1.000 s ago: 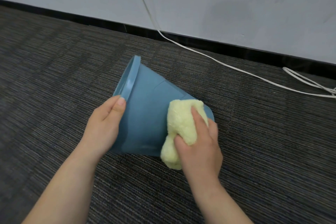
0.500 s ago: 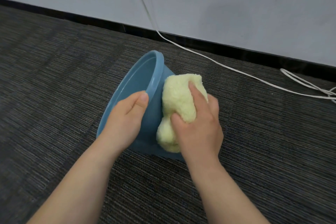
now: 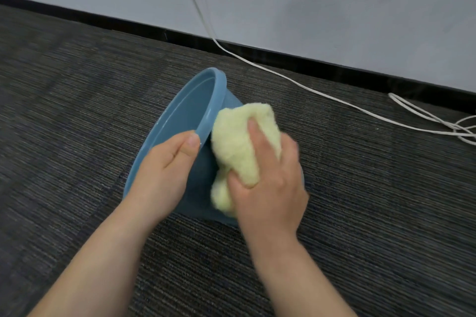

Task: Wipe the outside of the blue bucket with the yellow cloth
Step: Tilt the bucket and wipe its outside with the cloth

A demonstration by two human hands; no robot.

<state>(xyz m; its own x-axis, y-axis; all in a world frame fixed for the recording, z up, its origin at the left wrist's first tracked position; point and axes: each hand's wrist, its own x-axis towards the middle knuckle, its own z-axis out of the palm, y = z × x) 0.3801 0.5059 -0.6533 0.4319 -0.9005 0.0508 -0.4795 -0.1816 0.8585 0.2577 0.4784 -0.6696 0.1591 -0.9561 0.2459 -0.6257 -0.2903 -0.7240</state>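
Observation:
The blue bucket (image 3: 190, 108) lies tilted on the carpet with its open mouth turned up and to the left. My left hand (image 3: 164, 175) grips its near rim, thumb over the edge. A fluffy yellow cloth (image 3: 239, 147) is bunched against the bucket's outer wall just right of the rim. My right hand (image 3: 270, 183) presses it there, fingers spread over the cloth. The bucket's base and most of its right side are hidden behind the cloth and my hands.
Dark striped carpet (image 3: 360, 201) covers the floor. A white cable (image 3: 296, 80) runs down the grey wall and across the carpet to a tangle at the right edge (image 3: 461, 128). A black baseboard (image 3: 283, 56) lines the wall.
The bucket has rolled so its mouth now faces up toward me. My left hand followed the rim. The cloth moved up from the base to just under the rim.

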